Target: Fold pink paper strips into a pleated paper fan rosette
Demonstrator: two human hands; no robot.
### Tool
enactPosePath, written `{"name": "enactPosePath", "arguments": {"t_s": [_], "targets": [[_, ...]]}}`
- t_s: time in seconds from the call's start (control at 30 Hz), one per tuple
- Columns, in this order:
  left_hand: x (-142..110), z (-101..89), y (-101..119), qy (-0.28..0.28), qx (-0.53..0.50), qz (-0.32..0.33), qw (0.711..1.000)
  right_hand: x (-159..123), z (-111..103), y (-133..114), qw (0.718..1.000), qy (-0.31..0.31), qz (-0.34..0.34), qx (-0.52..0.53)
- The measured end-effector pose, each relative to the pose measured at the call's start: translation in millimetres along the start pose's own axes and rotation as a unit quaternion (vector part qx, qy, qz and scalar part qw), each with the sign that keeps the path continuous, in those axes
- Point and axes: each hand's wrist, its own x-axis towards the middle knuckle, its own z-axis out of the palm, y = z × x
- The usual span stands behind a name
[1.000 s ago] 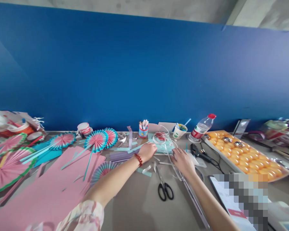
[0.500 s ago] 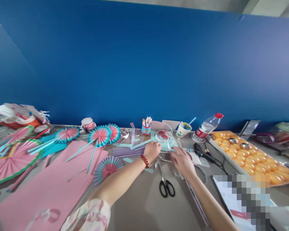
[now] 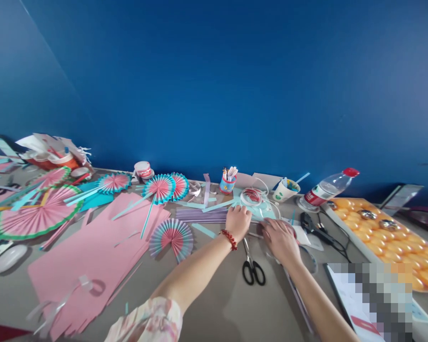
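Observation:
My left hand [image 3: 238, 222] is closed, knuckles up, at the right end of the folded purple paper strips [image 3: 199, 215]. Whatever lies under its fingers is hidden. My right hand [image 3: 280, 237] rests palm down to the right, fingers stretched forward and left over small items I cannot make out. Just beyond both hands lies a coil of white and red cord [image 3: 253, 195] on pale blue sheets. Black-handled scissors [image 3: 253, 272] lie below, between my forearms, blades pointing away. A pleated paper fan [image 3: 171, 239] in lilac and pink sits left of my left forearm.
Pink paper sheets [image 3: 103, 251] and finished fans [image 3: 159, 188] spread over the left side. Along the wall stand a pen cup [image 3: 228, 183], a paper cup [image 3: 285, 190] and a tilted bottle [image 3: 328, 189]. At right are a black glue gun [image 3: 312, 226] and an orange bumpy tray [image 3: 381, 232].
The view has swung left and down, so the table's things appear farther right. My hands keep nearly the same places beside the cord and purple strips.

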Motion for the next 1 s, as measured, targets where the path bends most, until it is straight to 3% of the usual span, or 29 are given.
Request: {"name": "enactPosePath", "arguments": {"t_s": [0.5, 1.0], "targets": [[3.3, 3.0, -8.0, -0.018, 0.001, 0.007, 1.000, 0.9, 11.3, 2.7, 1.000, 0.008, 0.005, 0.004], [4.1, -3.2, -19.2, -0.030, -0.012, 0.013, 0.999, 0.0, 3.4, 5.7, 1.000, 0.017, 0.023, 0.012]]}}
